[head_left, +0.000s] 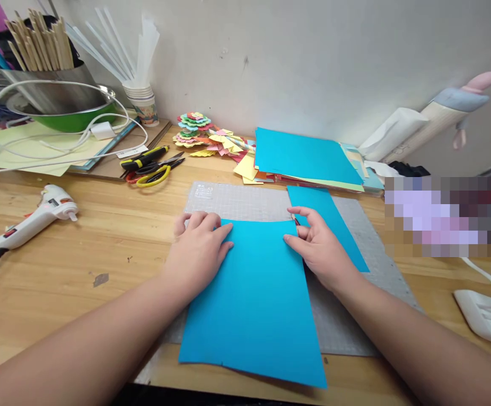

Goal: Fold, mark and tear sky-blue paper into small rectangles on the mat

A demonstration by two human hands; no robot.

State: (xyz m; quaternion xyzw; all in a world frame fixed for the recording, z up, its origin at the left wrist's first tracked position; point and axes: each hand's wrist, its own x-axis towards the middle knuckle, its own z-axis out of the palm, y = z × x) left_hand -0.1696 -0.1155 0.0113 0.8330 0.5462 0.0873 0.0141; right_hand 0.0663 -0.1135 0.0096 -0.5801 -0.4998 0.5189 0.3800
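A large blue paper sheet (254,304) lies over a grey cutting mat (241,203), its near edge lifting past the mat's front. My left hand (198,245) holds the sheet's upper left edge, thumb and index finger on top, the other fingers curled. At the upper right corner, my right hand (315,242) pinches the sheet with its thumb on top and index finger raised past the edge. Something small and dark red shows between those fingers, too hidden to name. A narrower blue paper strip (347,242) lies on the mat, partly behind my right hand.
A white hot glue gun (38,217) lies at left. Scissors (156,175) and a yellow-black cutter (144,159) sit behind. Stacked blue paper (305,155) and colourful paper flowers (192,129) are by the wall. A white power strip (489,318) stands right; a blurred patch covers something.
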